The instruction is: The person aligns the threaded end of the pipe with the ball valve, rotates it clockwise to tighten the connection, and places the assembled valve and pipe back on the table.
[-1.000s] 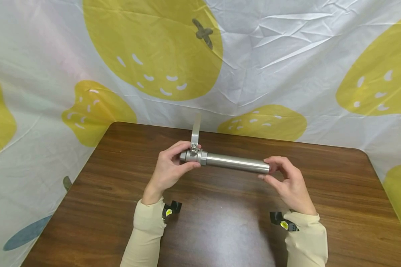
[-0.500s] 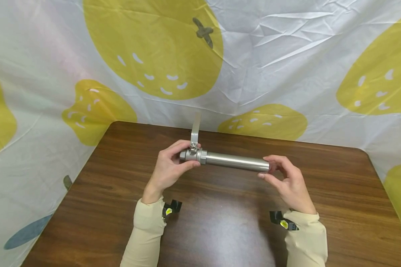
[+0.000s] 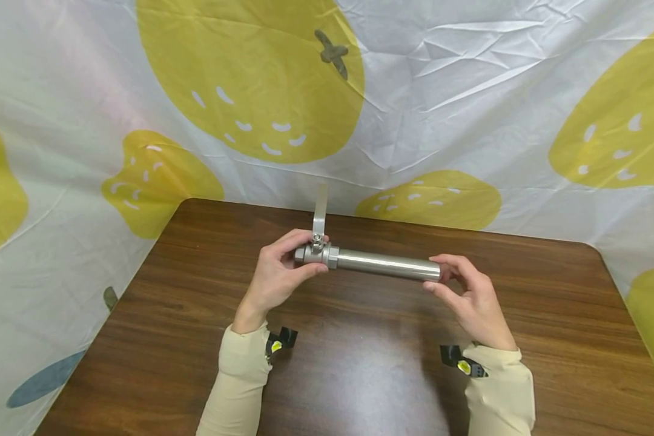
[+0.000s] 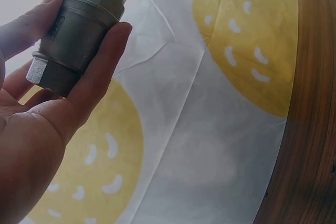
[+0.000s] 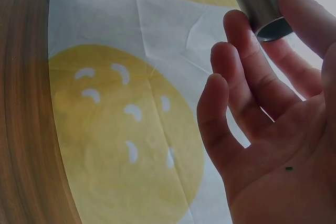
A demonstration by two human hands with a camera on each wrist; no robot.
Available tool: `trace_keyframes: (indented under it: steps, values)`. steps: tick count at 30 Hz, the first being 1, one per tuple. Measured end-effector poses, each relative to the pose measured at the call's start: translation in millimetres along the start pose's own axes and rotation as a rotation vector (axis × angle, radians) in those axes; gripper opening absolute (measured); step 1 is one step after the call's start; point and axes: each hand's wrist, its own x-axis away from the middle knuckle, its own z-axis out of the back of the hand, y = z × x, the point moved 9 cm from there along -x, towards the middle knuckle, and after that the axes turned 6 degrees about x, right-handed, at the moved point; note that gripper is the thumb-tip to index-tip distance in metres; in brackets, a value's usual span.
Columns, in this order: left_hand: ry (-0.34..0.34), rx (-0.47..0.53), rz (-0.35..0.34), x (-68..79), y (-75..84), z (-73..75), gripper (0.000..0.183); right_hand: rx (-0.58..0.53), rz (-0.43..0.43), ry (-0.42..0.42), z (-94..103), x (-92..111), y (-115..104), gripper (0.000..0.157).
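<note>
Head view — clamping valve [image 3: 313, 257] in left hand [image 3: 272, 281], pinching pipe [image 3: 387, 264] by free end in right hand [image 3: 475, 300]; holding both above wooden table [image 3: 142, 339], with lever [image 3: 319, 219] overlapping fruit-print curtain [image 3: 458, 121] — hiding valve partly in grip.

A lever-handled metal valve [image 3: 317, 255] joins a shiny, slightly tilted pipe [image 3: 387, 264].

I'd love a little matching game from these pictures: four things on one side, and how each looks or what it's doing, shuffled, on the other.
Column one
1. left hand
2. right hand
3. lever
4. table

Column two
A. dark brown with a wood grain
B. holds the free, hollow end of the metal pipe
C. flat and metallic, jutting from the valve
D. grips the valve

Right pairs: 1-D, 2-B, 3-C, 4-A
</note>
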Motion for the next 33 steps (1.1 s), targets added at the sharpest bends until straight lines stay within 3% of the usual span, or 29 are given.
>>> trace_keyframes:
  steps: [10, 27, 33]
  values:
    - [-0.004, -0.007, -0.009, 0.0, 1.0, -2.4, 0.043, 0.053, -0.025, 0.007, 1.8, 0.5, -0.6, 0.038]
    - [-0.017, -0.001, -0.03, -0.6, 2.9, -6.0, 0.043, -0.003, -0.073, -0.029, -0.6, 1.1, 4.1, 0.022]
    - [-0.015, 0.0, -0.022, -0.5, 1.5, -5.7, 0.043, 0.009, -0.072, -0.027, -0.5, 0.9, 4.0, 0.023]
